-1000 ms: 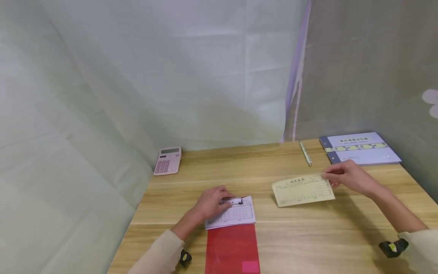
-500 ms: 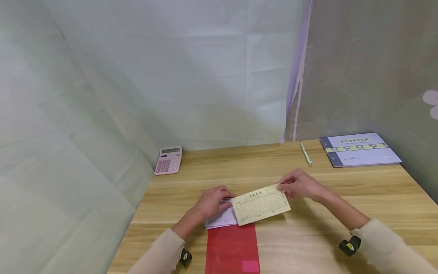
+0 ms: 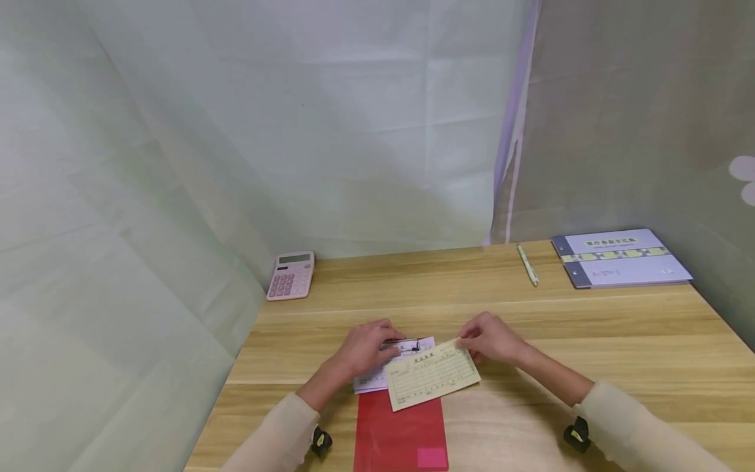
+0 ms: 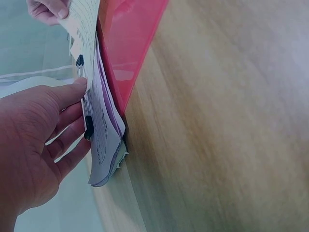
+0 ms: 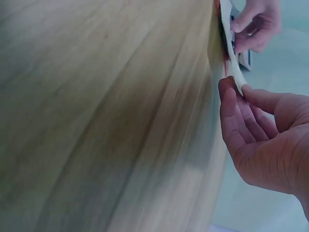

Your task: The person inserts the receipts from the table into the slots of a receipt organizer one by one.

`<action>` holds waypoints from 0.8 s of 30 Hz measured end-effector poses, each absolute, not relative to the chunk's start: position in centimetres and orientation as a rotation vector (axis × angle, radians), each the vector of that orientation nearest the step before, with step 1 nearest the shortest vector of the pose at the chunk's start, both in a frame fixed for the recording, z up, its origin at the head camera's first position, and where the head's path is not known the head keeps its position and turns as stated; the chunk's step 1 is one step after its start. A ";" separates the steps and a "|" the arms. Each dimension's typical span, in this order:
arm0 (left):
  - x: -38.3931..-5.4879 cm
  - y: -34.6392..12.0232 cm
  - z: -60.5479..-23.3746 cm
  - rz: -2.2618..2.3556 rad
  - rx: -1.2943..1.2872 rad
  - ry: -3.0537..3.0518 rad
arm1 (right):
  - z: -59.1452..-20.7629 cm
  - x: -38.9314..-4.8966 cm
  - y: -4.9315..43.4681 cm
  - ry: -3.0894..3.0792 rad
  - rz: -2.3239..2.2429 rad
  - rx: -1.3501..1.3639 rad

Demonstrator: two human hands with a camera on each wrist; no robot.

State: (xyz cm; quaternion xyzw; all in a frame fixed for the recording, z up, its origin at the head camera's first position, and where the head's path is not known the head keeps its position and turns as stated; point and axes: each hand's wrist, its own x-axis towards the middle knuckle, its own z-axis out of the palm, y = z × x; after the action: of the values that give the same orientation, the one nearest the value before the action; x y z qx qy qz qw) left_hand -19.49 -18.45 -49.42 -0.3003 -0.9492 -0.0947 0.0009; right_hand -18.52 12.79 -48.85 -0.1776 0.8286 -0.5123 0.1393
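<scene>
A red clipboard (image 3: 401, 432) lies at the table's near middle with a stack of white printed forms (image 3: 368, 381) at its top end. My left hand (image 3: 364, 347) holds the clipboard's metal clip (image 4: 89, 126), thumb on its wire and fingers behind it. A pale yellow printed slip (image 3: 435, 377) slants across the forms and the red board, hiding part of both. Its upper right corner is pinched between thumb and fingers of my right hand (image 3: 491, 337). The right wrist view shows that slip (image 5: 234, 67) edge-on, with the left hand beyond it.
A pink calculator (image 3: 291, 275) lies at the back left of the wooden table (image 3: 590, 341). Toward the back right are a pen (image 3: 527, 265) and a ledger book (image 3: 625, 257). Pale curtains (image 3: 366, 131) hang behind the table.
My right hand has brought the yellow slip leftward and nearer, from bare table at the right to over the forms. The left hand has stayed at the clip.
</scene>
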 end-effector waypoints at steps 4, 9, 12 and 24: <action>-19.6 -18.6 -49.5 -0.309 -0.936 -2.993 | -48.7 -18.5 11.6 2.416 -1.471 -0.530; -19.6 -18.7 -49.5 -0.319 -0.935 -3.006 | -48.8 -18.6 9.4 2.393 -1.483 -0.491; -19.6 -18.6 -49.5 -0.332 -0.932 -3.005 | -49.0 -18.6 8.3 2.419 -1.478 -0.417; -19.7 -18.5 -49.4 -0.347 -0.931 -3.003 | -49.0 -18.7 7.5 2.475 -1.448 -0.415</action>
State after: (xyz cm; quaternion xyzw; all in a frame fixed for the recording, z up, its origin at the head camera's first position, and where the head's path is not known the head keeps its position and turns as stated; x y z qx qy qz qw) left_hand -19.67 -18.55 -49.44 -0.2943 -0.9494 -0.1096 -0.0106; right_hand -18.74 7.48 -49.03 -0.1422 0.8478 -0.4962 0.1220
